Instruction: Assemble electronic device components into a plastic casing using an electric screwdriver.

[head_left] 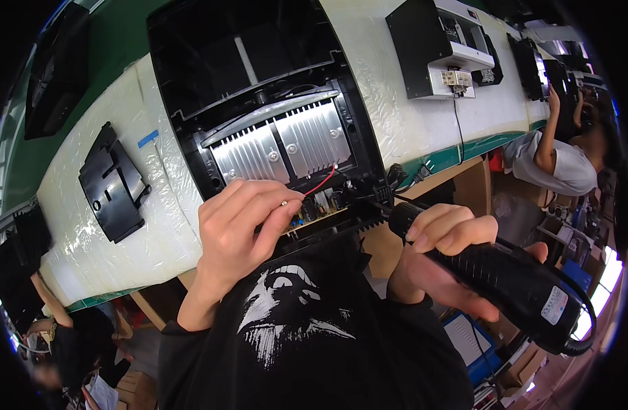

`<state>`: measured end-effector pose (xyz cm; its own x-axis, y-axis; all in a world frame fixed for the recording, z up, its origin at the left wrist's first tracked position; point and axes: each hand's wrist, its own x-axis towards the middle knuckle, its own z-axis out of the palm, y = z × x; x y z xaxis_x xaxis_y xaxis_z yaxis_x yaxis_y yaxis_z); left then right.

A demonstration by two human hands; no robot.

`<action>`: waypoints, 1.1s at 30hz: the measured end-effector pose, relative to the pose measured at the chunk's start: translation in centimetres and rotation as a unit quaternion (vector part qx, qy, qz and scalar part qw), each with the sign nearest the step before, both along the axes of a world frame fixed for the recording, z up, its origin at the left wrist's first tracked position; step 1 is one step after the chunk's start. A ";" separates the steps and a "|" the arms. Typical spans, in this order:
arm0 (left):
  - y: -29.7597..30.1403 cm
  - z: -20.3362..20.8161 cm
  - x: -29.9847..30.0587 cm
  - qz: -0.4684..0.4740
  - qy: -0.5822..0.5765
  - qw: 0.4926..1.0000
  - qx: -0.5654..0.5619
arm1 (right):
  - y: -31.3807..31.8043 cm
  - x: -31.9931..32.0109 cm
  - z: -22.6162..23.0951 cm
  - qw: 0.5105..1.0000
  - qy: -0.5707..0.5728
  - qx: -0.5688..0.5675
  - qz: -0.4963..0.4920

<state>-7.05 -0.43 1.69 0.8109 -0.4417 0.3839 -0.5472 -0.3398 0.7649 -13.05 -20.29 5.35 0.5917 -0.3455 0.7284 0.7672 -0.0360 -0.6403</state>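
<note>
My left hand (242,222) is closed in a pinch, with a small brass-coloured screw (284,203) showing between thumb and forefinger. A red wire (321,183) runs from the finned silver heat sink (317,137) to those fingertips; whether they grip its end I cannot tell. Under them lies a circuit board (317,217) in the large open black housing (211,55), partly hidden by the hand. In my right hand (450,249) is a thick black electric screwdriver (508,283), its front end pointing left toward the housing. Its tip is hard to make out against the dark parts.
Left of the housing, a black plastic panel (112,184) lies on the plastic-covered bench (68,225). A black and white unit (440,48) stands to the right, its cable hanging over the green bench edge. Co-workers sit at far right (556,160) and lower left (75,348).
</note>
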 end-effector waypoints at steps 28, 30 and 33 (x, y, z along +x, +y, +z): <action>0.2 0.1 -0.2 -0.003 0.023 1.000 -0.007 | 1.4 -0.3 1.9 0.999 -0.024 -0.014 0.042; 0.3 -0.1 -0.2 0.000 0.024 1.000 -0.012 | 1.8 0.0 1.6 0.999 -0.026 0.004 0.034; 0.2 0.2 -0.1 -0.007 0.027 1.000 -0.009 | 1.9 0.2 1.4 0.999 -0.029 0.028 0.016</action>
<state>-7.10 -0.25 1.90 0.8242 -0.4465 0.3483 -0.5099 -0.3174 0.7995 -12.84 -18.37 6.76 0.5608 -0.3684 0.7415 0.8031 0.0240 -0.5954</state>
